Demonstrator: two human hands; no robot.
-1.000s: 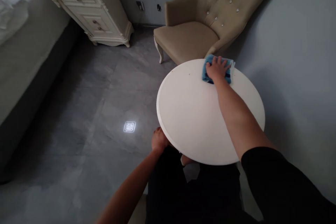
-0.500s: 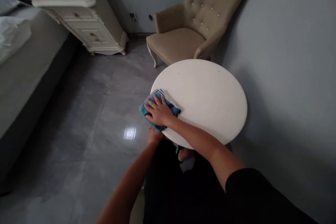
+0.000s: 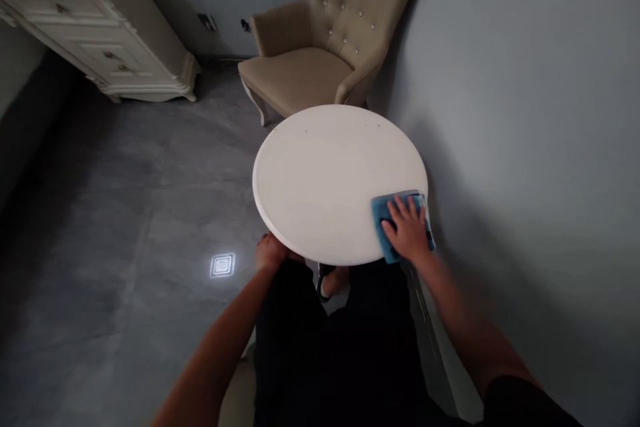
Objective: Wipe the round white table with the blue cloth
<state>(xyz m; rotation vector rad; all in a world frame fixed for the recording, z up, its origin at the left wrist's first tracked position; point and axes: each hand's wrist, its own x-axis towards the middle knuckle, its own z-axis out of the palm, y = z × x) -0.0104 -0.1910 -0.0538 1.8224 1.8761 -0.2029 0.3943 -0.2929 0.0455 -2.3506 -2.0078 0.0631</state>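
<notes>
At near-R edge of round white table (image 3: 320,173), pressing blue cloth (image 3: 381,213) w/ spread R hand (image 3: 409,231); well apart, resting L hand (image 3: 271,251) by near-L side, partly hidden, so can't tell if gripping.

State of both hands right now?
Left hand: at the white table rim; open or closed, can't tell.
Right hand: open, spread flat on the blue cloth.

The round white counter (image 3: 320,173) before me looks smooth and faintly satiny. At its near right edge, under my right hand (image 3: 407,230), the folded blue cloth (image 3: 380,213) looks soft and napped. Behind the counter, the tan tufted armchair (image 3: 295,73) looks leathery and smooth, with shiny buttons (image 3: 343,7); left of the counter, the grey tiled floor (image 3: 170,213) looks smooth and matt.
</notes>
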